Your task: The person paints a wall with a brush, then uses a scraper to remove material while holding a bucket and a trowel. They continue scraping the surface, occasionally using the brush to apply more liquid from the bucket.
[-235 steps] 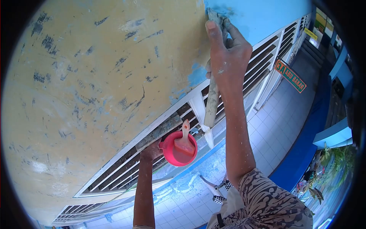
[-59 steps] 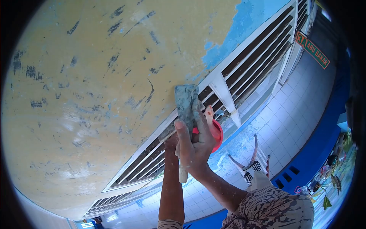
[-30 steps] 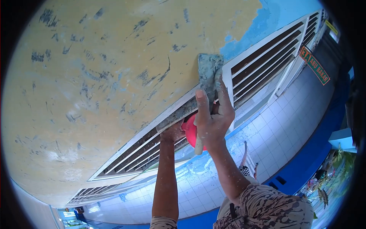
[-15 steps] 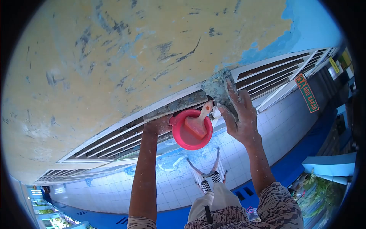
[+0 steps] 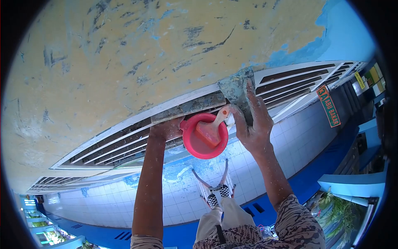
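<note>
My left hand (image 5: 168,128) is closed at the side of a pink plastic bowl (image 5: 191,150) and the end of a long grey, putty-smeared board (image 5: 190,106). A flat paintbrush (image 5: 210,128) leans in the bowl over wet, pinkish contents, its pale handle up past the rim. My right hand (image 5: 257,124) grips a grey-green, putty-caked flat scraper (image 5: 237,87), fingers along its right edge. The scraper lies by the inner end of the board, at the wall's lower edge. My right thumb is right at the tip of the brush handle.
A patchy yellowish wall (image 5: 124,62) with blue paint at its right fills the top. White louvred vents (image 5: 112,149) run beneath it. Far below, my checkered shoes (image 5: 212,201) stand on a narrow stand above a tiled floor (image 5: 182,207). A sign (image 5: 328,106) hangs at the right.
The view has shifted slightly. My right hand and scraper have drawn a little closer to the bowl, and the thumb now meets the brush handle's tip. The left hand keeps its hold.
</note>
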A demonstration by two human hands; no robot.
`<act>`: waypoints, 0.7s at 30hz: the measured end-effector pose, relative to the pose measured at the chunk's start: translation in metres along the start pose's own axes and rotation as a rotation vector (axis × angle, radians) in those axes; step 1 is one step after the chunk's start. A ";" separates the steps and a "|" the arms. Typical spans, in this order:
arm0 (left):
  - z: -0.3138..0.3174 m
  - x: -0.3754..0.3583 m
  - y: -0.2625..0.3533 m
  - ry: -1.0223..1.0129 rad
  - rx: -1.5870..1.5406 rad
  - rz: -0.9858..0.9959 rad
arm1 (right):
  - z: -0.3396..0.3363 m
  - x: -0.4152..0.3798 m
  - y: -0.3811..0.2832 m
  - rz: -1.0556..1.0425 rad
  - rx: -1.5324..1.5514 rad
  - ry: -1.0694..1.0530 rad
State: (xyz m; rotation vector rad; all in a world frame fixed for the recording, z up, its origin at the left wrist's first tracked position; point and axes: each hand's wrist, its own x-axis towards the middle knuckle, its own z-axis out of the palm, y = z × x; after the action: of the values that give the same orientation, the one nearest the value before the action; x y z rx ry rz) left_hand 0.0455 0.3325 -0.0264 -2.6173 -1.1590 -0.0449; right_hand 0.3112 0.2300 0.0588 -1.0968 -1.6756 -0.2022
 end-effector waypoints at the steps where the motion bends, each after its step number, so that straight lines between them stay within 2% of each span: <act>1: 0.001 0.002 -0.001 0.002 0.002 0.004 | 0.003 0.002 -0.005 0.017 -0.009 0.026; 3: 0.004 0.003 -0.002 0.101 -0.011 0.022 | 0.005 0.002 -0.012 0.045 -0.006 0.051; 7: 0.010 0.002 -0.004 0.130 -0.071 0.046 | 0.016 -0.002 -0.009 0.077 0.034 0.101; 9: 0.011 0.002 -0.005 0.141 -0.071 0.046 | 0.027 0.000 0.002 -0.001 0.108 0.204; 12: 0.005 0.001 -0.003 0.117 -0.103 0.057 | 0.016 0.039 -0.007 -0.023 0.105 0.220; 14: 0.002 0.003 -0.003 0.120 -0.070 0.037 | 0.013 0.036 -0.016 0.012 0.147 0.223; 16: 0.003 0.003 -0.003 0.155 -0.036 0.041 | 0.016 0.013 -0.019 0.174 0.186 0.109; 17: 0.004 0.004 -0.002 0.179 -0.007 0.049 | 0.029 -0.003 -0.005 0.048 0.121 0.177; 20: 0.004 0.004 -0.003 0.203 -0.042 0.073 | 0.030 0.018 -0.018 0.045 0.113 0.278; 21: 0.002 0.002 -0.002 0.134 -0.070 0.044 | 0.030 0.025 -0.023 0.079 0.157 0.283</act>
State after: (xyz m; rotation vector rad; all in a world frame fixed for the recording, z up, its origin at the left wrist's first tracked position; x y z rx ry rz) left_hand 0.0451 0.3361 -0.0277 -2.6528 -1.0725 -0.2517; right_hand 0.2739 0.2493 0.0761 -0.9665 -1.3693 -0.1640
